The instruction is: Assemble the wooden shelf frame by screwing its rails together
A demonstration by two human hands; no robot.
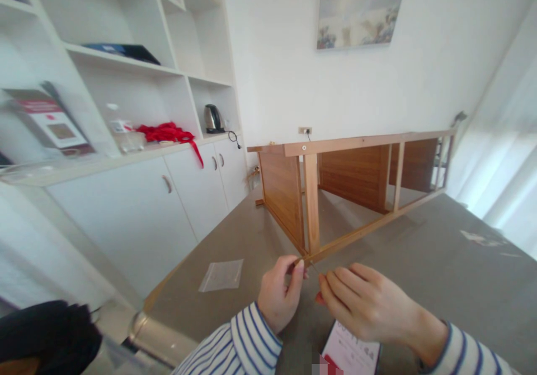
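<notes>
A wooden furniture frame (311, 196) with brown panels lies on its side on the grey floor covering (440, 263). My left hand (279, 294) is pinched at the frame's near bottom corner, fingers closed on something too small to name. My right hand (364, 305) sits just right of it, fingers curled together, its fingertips close to the same corner and to a thin metal piece (311, 263) sticking out there. Both arms wear blue-striped sleeves.
A clear plastic bag (221, 275) lies on the floor to the left. A printed sheet (350, 352) lies under my right wrist. White cabinets and shelves (138, 196) with a kettle (213, 118) and red cloth (168, 132) line the left wall. Curtains hang at right.
</notes>
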